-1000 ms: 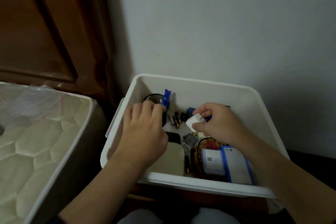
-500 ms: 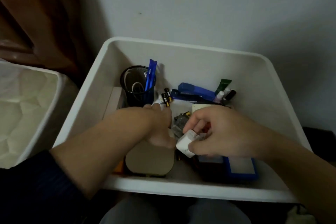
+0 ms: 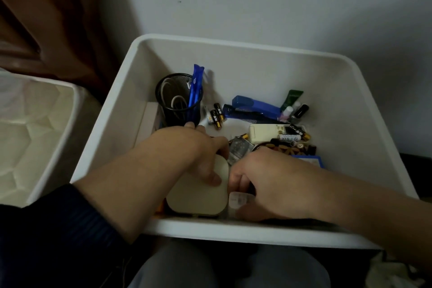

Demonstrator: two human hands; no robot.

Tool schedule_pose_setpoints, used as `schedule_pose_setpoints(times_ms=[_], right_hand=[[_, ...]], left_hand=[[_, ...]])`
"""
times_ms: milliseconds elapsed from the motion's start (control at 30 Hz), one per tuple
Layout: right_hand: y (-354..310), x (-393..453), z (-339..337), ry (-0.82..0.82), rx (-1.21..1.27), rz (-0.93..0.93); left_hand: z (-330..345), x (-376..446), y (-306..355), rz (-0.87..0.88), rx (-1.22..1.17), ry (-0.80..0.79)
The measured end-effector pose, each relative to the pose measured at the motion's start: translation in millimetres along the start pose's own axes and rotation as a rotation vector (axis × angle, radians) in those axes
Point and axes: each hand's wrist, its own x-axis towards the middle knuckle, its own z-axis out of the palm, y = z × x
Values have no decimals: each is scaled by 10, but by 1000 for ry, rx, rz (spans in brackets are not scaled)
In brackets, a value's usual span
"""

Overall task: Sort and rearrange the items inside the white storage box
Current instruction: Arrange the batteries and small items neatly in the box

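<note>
The white storage box [image 3: 236,54] stood against the wall. Near its far left corner a black mesh cup [image 3: 178,100] held blue pens [image 3: 196,86] and a white cable. Batteries [image 3: 217,116], a blue stapler [image 3: 256,106] and a white remote [image 3: 268,133] lay along the far side. The left hand [image 3: 198,154] gripped a cream square case [image 3: 198,194] at the near edge. The right hand [image 3: 268,182] pinched a small white charger [image 3: 238,201] just beside it.

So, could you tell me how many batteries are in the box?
5: two beside the mesh cup, two on the white remote, one by the left hand. Others may hide under it or the right hand.
</note>
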Motion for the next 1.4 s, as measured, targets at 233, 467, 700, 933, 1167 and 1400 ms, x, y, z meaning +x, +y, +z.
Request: schedule_pose_setpoints(times_ms=[233, 467, 700, 933, 1167, 1400], right_hand=[[12, 89, -17, -140, -380, -105], [-153, 379, 19, -291, -604, 165], [127, 61, -388, -3, -15, -75], [309, 298, -600, 382, -136, 70], [233, 579, -325, 265, -396, 112], [303, 628, -299, 250, -220, 101]], left_hand=[[-46, -34, 5, -3, 35, -14], [-59, -12, -7, 20, 1, -9], [-51, -9, -12, 39, -32, 5], [-114, -35, -24, 51, -159, 24], [-81, 83, -45, -9, -271, 158], [-74, 87, -57, -16, -256, 159]])
